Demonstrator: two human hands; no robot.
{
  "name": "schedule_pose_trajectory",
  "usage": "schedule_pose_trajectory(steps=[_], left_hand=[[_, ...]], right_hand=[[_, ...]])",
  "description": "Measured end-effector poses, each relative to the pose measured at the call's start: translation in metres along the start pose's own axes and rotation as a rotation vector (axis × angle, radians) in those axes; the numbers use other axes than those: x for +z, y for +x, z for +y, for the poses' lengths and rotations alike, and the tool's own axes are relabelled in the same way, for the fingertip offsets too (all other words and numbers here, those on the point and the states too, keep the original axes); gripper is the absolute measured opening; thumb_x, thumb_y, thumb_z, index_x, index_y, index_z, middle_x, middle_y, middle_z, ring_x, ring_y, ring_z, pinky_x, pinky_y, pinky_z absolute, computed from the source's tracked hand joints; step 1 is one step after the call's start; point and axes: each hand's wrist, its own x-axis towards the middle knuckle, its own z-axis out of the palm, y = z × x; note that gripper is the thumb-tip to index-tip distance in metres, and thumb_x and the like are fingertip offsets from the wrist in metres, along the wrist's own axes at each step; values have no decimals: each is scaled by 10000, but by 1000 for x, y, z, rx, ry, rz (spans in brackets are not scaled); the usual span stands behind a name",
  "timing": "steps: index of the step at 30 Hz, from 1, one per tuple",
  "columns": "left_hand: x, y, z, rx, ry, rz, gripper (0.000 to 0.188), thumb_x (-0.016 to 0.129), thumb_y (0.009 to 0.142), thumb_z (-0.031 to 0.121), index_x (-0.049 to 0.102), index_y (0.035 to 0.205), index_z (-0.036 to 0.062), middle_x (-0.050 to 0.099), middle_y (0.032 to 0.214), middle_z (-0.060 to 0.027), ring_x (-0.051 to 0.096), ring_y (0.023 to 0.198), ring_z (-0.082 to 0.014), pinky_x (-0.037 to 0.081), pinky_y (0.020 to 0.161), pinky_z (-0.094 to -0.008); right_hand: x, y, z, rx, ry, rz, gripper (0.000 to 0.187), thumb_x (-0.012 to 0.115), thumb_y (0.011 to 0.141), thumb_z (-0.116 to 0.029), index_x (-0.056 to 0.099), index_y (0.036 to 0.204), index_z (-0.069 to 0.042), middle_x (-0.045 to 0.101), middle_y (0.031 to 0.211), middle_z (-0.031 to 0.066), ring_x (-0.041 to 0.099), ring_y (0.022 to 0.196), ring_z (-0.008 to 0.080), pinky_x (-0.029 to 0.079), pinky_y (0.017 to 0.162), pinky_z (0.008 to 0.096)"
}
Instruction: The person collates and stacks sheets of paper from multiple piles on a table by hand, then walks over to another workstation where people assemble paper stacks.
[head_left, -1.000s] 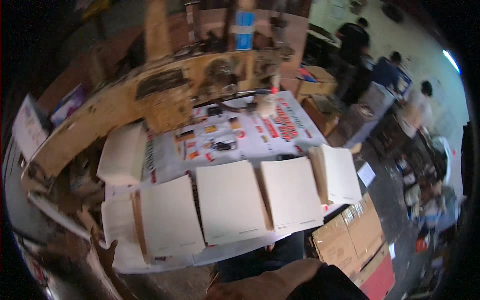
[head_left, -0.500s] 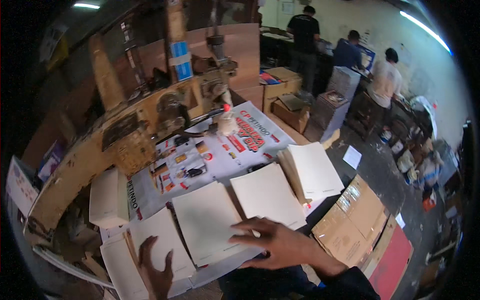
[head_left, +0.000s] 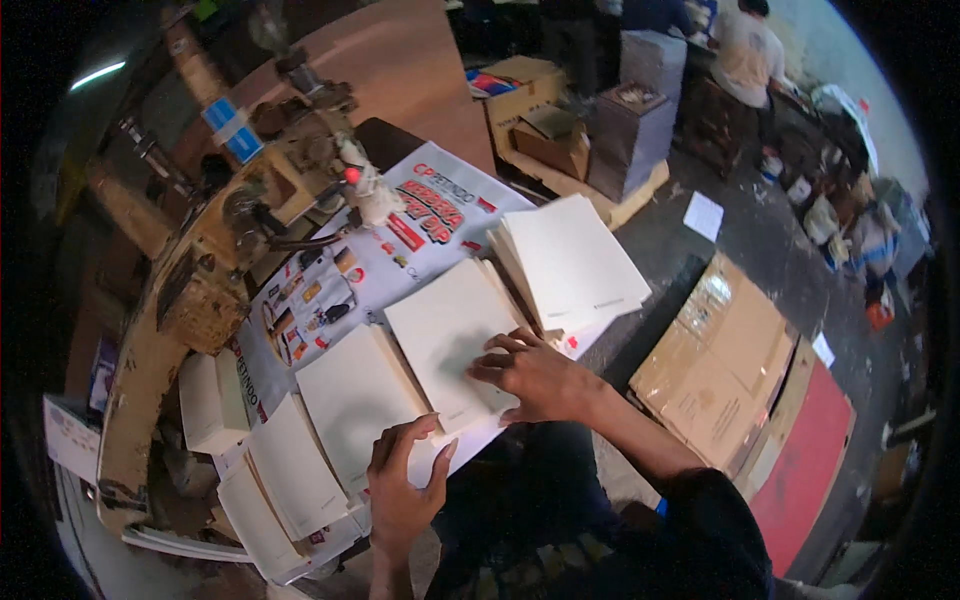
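Observation:
Several stacks of white printed sheets stand in an overlapping row on the table. My right hand (head_left: 535, 378) rests its spread, bent fingers on the lower right of one sheet stack (head_left: 450, 320), the thumb near that stack's edge. At the front corner between this stack and the neighbouring stack (head_left: 355, 395) is my left hand (head_left: 405, 475), its thumb and fingers apart. I see no sheet held in either hand. Farther left lie two more stacks (head_left: 298, 470) (head_left: 258, 525), and beyond my right hand sits the rightmost stack (head_left: 580, 260).
A printed banner (head_left: 350, 265) covers the table. Behind it rises an old metal machine (head_left: 200, 300), with a white block of paper (head_left: 212, 400) beside its base. Flattened cardboard (head_left: 710, 370) lies at right, near a red board (head_left: 805, 465). Other people (head_left: 745, 50) work at the back.
Both hands have moved rightward along the row. The right hand went from the middle stack to the one right of it; the left hand left a stack farther left. The view has turned too.

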Motion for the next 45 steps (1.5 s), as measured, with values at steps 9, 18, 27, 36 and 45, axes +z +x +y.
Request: schedule_pose_trajectory(steps=[9, 18, 27, 36, 45], left_hand=[[80, -20, 13, -39, -424, -619, 340, 713, 845, 124, 602, 1148, 17, 681, 864, -110, 664, 801, -185, 511, 743, -296], [197, -98, -148, -323, -627, -782, 359, 713, 872, 306, 613, 1077, 30, 681, 822, -89, 659, 775, -149, 519, 684, -297], [190, -98, -140, -524, -649, -400, 229, 664, 908, 206, 622, 1023, 13, 674, 736, -84, 652, 639, -118, 524, 556, -265], [224, -81, -148, -276, -745, -503, 219, 661, 905, 192, 599, 1018, 15, 667, 772, -80, 653, 637, -127, 529, 551, -278], [280, -58, -147, 8, -508, -731, 264, 702, 810, 69, 575, 1036, 21, 622, 721, -73, 615, 660, -159, 496, 607, -318]], right_hand=[[-29, -91, 102, 740, -133, 546, 868, 879, 570, -416, 531, 1339, -214, 444, 1425, 189, 389, 1331, 387, 305, 1081, 557], [-53, -112, 157, 470, 271, 237, 630, 889, 561, -168, 690, 1158, -140, 663, 1177, 122, 636, 1071, 297, 497, 947, 399], [-48, -111, 148, 486, 370, 287, 700, 900, 554, -228, 656, 1200, -118, 663, 1174, 123, 655, 1035, 255, 542, 886, 376], [-18, -106, 134, 471, 217, 548, 593, 898, 623, -210, 666, 1130, -9, 690, 1051, 175, 664, 924, 183, 583, 686, 335], [20, -130, 153, 420, 459, 870, 1016, 868, 686, -194, 257, 1486, -64, 400, 1448, 210, 519, 1221, 305, 529, 917, 378]])
